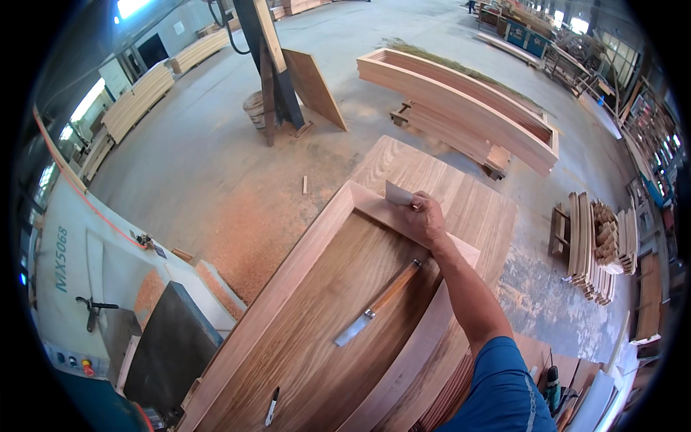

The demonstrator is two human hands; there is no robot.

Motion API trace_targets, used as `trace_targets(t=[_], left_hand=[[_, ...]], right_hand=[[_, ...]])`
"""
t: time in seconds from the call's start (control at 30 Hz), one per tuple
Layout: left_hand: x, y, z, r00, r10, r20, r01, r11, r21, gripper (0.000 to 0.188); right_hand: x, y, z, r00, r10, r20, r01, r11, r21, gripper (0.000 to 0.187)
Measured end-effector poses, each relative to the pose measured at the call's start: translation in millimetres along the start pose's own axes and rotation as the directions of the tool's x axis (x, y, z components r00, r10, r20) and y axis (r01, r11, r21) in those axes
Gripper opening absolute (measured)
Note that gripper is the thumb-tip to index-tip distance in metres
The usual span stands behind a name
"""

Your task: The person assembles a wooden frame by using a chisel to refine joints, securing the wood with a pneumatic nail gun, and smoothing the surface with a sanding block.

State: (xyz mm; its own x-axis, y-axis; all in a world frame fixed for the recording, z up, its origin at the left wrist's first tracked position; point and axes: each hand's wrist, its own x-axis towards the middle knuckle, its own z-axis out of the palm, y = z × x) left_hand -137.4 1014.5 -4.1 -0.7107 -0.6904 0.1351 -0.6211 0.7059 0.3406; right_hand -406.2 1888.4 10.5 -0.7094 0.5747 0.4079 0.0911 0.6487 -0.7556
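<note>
My right hand [426, 217] is closed around a flat, pale scraper [397, 194] with a straight-edged blade. The blade sits at the far end rail of a long wooden frame [284, 261], near its far corner. Inside the frame, a chisel [379, 300] with a wooden handle lies diagonally on the brown wood panel [302, 327], its blade toward the near left. Closer to me, a black and white pen [272, 406] rests on the same panel. My left hand does not show.
Under the frame's far end lies a wide wood board [461, 180]. A pale machine [86, 245] with a dark plate [176, 353] stands left, beside sawdust [255, 223]. Beyond are a long wooden box [461, 101], a dark post [277, 72], stacked wood pieces [586, 248] and a drill [552, 389].
</note>
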Motion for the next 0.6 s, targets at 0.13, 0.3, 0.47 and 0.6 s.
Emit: trace_targets(t=[0.13,0.3,0.47,0.6], left_hand=[[15,-27,1,0.996,-0.046,-0.07,0.061,0.973,0.222,0.076],[19,-25,11,0.996,-0.075,-0.046,0.082,0.981,0.174,0.077],[27,-13,22,0.996,-0.086,-0.035,0.091,0.985,0.144,0.079],[25,-12,14,0.994,-0.106,-0.035,0.111,0.981,0.158,0.079]], right_hand=[[13,42,-30,0.988,-0.155,-0.016,0.155,0.978,0.14,0.037],[62,103,-81,0.987,0.116,-0.113,-0.159,0.817,-0.554,0.05],[90,149,-94,0.96,0.265,-0.092,-0.246,0.638,-0.73,0.054],[90,124,-83,0.909,0.417,0.003,-0.32,0.703,-0.635,0.047]])
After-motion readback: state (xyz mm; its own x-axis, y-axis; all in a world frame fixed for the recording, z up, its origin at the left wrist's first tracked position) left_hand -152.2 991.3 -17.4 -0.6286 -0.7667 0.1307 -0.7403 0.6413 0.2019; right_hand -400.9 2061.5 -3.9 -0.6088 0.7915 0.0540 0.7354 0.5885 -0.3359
